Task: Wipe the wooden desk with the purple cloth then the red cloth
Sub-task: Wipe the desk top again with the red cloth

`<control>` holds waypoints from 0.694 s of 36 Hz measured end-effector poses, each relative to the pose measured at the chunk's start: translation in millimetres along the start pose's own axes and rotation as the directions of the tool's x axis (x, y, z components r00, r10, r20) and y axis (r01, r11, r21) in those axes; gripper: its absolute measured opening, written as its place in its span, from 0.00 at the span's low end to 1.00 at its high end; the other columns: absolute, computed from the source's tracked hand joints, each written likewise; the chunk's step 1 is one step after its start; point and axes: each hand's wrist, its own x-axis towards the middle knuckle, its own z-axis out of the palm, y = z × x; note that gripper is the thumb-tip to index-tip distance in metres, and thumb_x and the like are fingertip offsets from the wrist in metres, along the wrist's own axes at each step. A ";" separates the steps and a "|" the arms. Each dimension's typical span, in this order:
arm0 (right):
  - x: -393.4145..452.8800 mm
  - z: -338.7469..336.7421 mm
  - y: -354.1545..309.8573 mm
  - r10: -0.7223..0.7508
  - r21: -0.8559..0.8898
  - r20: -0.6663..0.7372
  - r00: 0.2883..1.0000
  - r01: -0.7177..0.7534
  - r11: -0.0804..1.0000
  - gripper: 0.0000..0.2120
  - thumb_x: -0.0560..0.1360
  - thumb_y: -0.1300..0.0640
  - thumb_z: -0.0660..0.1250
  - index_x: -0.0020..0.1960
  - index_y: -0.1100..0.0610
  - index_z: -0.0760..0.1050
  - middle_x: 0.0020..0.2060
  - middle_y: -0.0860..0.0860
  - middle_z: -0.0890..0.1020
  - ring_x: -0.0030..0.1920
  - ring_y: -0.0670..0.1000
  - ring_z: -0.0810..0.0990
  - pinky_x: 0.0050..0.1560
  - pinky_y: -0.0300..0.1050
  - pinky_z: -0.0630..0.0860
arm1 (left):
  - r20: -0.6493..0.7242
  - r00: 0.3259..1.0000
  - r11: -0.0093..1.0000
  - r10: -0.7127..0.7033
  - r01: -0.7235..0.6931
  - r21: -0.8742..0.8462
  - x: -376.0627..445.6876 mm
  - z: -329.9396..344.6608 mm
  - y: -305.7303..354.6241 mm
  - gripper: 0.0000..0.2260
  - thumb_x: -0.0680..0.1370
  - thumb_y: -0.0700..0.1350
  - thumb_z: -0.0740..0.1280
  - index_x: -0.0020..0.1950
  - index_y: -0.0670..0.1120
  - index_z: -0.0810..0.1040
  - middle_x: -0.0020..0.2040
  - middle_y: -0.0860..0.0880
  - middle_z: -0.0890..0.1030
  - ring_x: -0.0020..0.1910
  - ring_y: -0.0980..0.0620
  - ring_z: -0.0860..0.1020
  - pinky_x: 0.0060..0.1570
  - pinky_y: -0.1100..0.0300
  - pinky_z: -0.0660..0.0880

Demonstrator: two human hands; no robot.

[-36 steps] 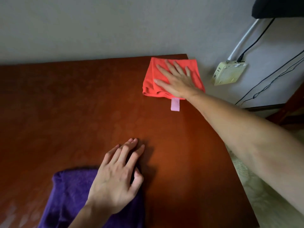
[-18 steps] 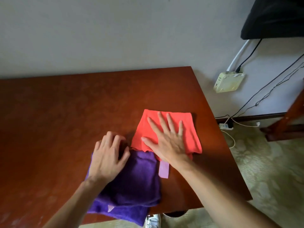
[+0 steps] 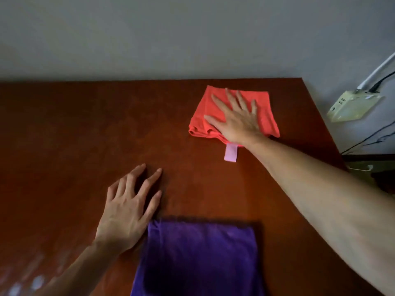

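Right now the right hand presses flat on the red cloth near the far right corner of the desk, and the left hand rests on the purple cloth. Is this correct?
Not quite. The left hand rests on the bare wooden desk, beside the purple cloth, not on it; the head view shows this. The rest stands: the right hand presses flat on the red cloth near the far right corner.

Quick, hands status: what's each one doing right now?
Left hand: open, fingers spread flat on the wooden desk, beside the purple cloth.
Right hand: open, pressing flat on the red cloth.
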 end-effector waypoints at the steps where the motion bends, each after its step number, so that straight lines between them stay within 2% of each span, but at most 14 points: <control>1: 11.8 -0.2 -0.9 0.019 -0.002 0.005 1.000 -0.019 1.000 0.36 0.77 0.24 0.49 0.82 0.34 0.49 0.84 0.45 0.47 0.83 0.53 0.43 0.79 0.68 0.41 | -0.002 1.000 1.000 -0.007 0.007 0.000 -2.9 -0.4 1.5 0.25 0.83 0.62 0.44 0.80 0.61 0.54 0.77 0.50 0.60 0.76 0.50 0.60 0.73 0.51 0.55; 5: 55.3 -3.8 -4.0 0.074 0.012 -0.003 0.997 -0.074 0.997 0.37 0.76 0.24 0.48 0.82 0.34 0.49 0.84 0.45 0.48 0.83 0.52 0.44 0.79 0.68 0.42 | -0.006 1.000 1.000 -0.009 0.009 -0.027 -3.7 -1.6 6.3 0.25 0.83 0.61 0.47 0.79 0.58 0.59 0.76 0.49 0.64 0.74 0.49 0.64 0.70 0.52 0.57; 9: 78.4 -2.9 -6.6 0.093 0.004 -0.012 0.996 -0.092 0.996 0.36 0.77 0.24 0.48 0.82 0.35 0.49 0.84 0.45 0.49 0.83 0.53 0.45 0.79 0.69 0.43 | -0.018 1.000 0.999 -0.016 0.015 -0.045 1.6 -0.2 1.6 0.25 0.82 0.61 0.48 0.79 0.58 0.60 0.76 0.48 0.64 0.71 0.47 0.69 0.68 0.50 0.62; 13: 72.2 -3.4 -9.8 0.096 -0.013 0.013 0.995 -0.096 0.995 0.35 0.79 0.26 0.47 0.82 0.36 0.48 0.84 0.45 0.47 0.83 0.54 0.44 0.79 0.69 0.42 | -0.033 0.999 1.000 0.021 -0.022 -0.011 2.0 1.6 -0.8 0.25 0.83 0.59 0.49 0.79 0.57 0.62 0.75 0.47 0.65 0.73 0.47 0.67 0.69 0.51 0.58; 16: 49.2 -1.7 -20.9 0.085 -0.007 0.016 0.996 -0.085 0.996 0.34 0.79 0.26 0.46 0.82 0.35 0.49 0.84 0.44 0.47 0.83 0.54 0.44 0.79 0.68 0.41 | -0.048 0.998 1.000 0.031 -0.031 0.000 1.9 0.2 -0.1 0.25 0.83 0.60 0.49 0.79 0.56 0.62 0.74 0.46 0.66 0.73 0.47 0.66 0.69 0.51 0.58; 21: -25.2 7.7 -48.0 -0.027 -0.003 0.012 1.000 0.027 1.000 0.34 0.78 0.25 0.46 0.82 0.34 0.48 0.84 0.43 0.47 0.83 0.53 0.45 0.79 0.67 0.43 | -0.077 0.996 0.998 0.052 -0.053 -0.018 -0.1 -1.1 -0.1 0.24 0.83 0.60 0.49 0.78 0.56 0.63 0.74 0.47 0.66 0.73 0.47 0.65 0.70 0.49 0.60; 25: -98.6 13.2 -74.0 -0.058 0.005 0.008 0.998 0.058 0.998 0.39 0.72 0.24 0.39 0.81 0.33 0.47 0.84 0.43 0.48 0.83 0.53 0.45 0.79 0.67 0.43 | -0.164 0.984 0.994 0.063 -0.077 -0.079 -1.2 0.3 -2.0 0.21 0.82 0.56 0.54 0.73 0.52 0.69 0.68 0.48 0.70 0.66 0.47 0.71 0.66 0.48 0.64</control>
